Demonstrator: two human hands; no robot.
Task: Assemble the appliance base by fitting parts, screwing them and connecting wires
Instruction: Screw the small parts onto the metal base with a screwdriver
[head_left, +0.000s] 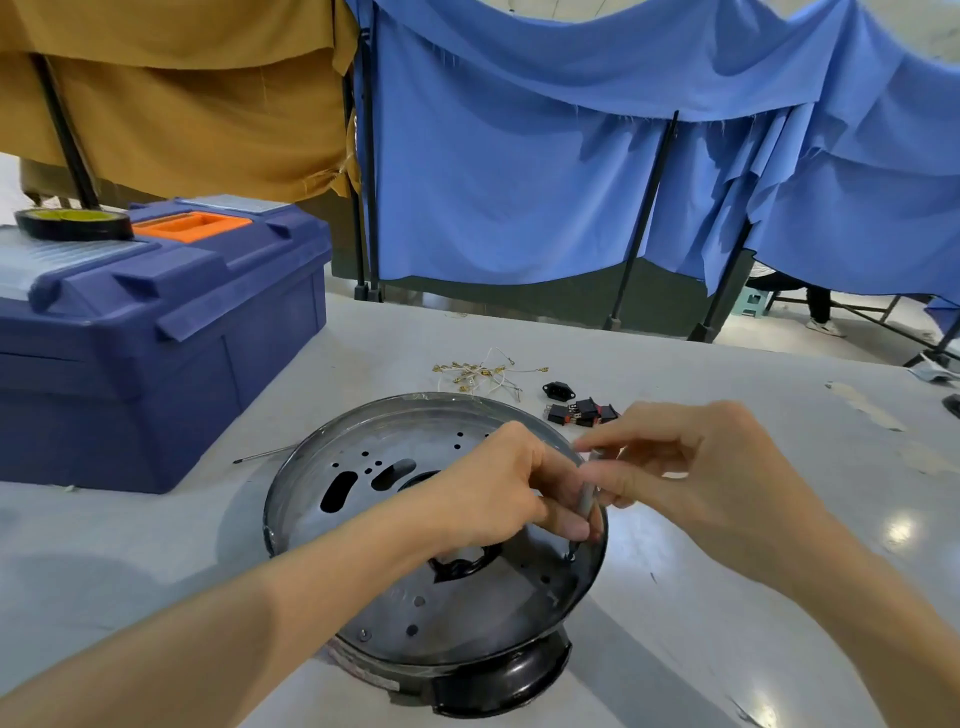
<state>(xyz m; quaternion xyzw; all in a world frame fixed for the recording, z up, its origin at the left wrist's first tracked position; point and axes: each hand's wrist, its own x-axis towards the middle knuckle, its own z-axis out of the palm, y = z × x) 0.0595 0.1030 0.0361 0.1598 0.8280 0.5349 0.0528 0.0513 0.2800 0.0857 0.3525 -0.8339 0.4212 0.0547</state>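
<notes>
A pale grey worktable (727, 519) stands before draped blue and tan cloth. At its middle sits the black appliance base (457, 613), hollow side up. A slim screwdriver (587, 496) stands almost upright, its tip at a hole near the base's right rim. The left hand (498, 493) curls its fingers round the lower shaft. The right hand (691, 467) pinches the top between thumb and forefinger. This looks like driving a screw: keep the shaft square to the hole, steady it low, twirl from above and press lightly. Beyond lie terminal wires (478, 371), switches (584, 410) and, to the left, a blue toolbox (156, 332).
</notes>
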